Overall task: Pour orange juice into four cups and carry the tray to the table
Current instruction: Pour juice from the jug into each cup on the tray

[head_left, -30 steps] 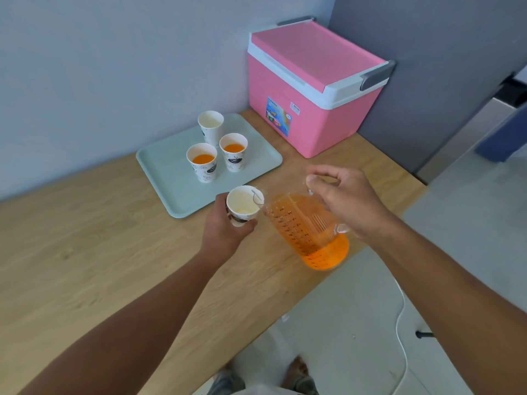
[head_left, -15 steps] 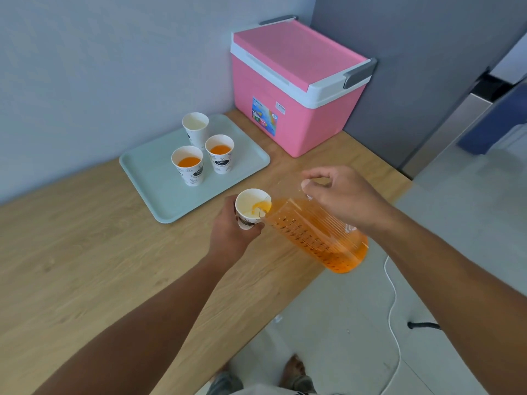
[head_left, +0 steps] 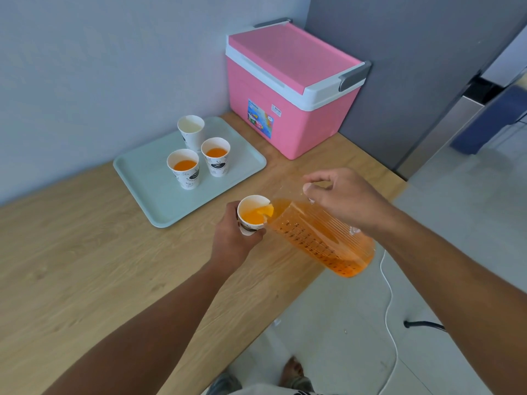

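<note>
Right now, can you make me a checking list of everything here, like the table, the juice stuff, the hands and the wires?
Surface: wooden counter, pale tray on it.
Job's things: two cups with juice and one empty cup on the tray; fourth cup being filled from tilted jug.
Clutter: pink cooler by the tray.
Hands: left hand holds the fourth cup; right hand holds the jug.
Cables: white cable on the floor.
Surroundings: grey wall, pale floor.

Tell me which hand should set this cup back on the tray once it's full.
Left, I'd say. The left hand already grips the cup being filled and is nearer the tray. The right hand holds the tilted pitcher on the side away from the tray.
</note>
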Demonstrator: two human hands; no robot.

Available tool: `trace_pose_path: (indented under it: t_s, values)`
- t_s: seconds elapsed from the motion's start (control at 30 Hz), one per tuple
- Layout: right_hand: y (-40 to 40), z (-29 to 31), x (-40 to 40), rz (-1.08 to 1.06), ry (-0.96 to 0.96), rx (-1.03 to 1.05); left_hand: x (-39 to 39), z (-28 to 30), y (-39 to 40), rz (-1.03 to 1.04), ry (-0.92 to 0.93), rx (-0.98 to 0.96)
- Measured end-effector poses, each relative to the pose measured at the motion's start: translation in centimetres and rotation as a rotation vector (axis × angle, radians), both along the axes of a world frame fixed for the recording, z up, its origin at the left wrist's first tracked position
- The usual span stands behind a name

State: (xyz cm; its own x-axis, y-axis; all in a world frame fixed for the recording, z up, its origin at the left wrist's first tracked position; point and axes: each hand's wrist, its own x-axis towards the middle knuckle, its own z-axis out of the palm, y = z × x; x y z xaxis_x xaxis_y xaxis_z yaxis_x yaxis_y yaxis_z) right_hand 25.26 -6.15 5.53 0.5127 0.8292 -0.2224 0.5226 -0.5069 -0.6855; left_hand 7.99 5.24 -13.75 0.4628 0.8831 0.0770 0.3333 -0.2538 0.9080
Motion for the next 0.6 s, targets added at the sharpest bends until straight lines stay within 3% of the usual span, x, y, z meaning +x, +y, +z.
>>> trace_pose_path:
  t_s: [0.6]
  values:
    - [0.85,0.13,-0.95,0.048,-0.055,-0.068,-0.3,-0.9,-0.06,0.014,0.0,-0.052]
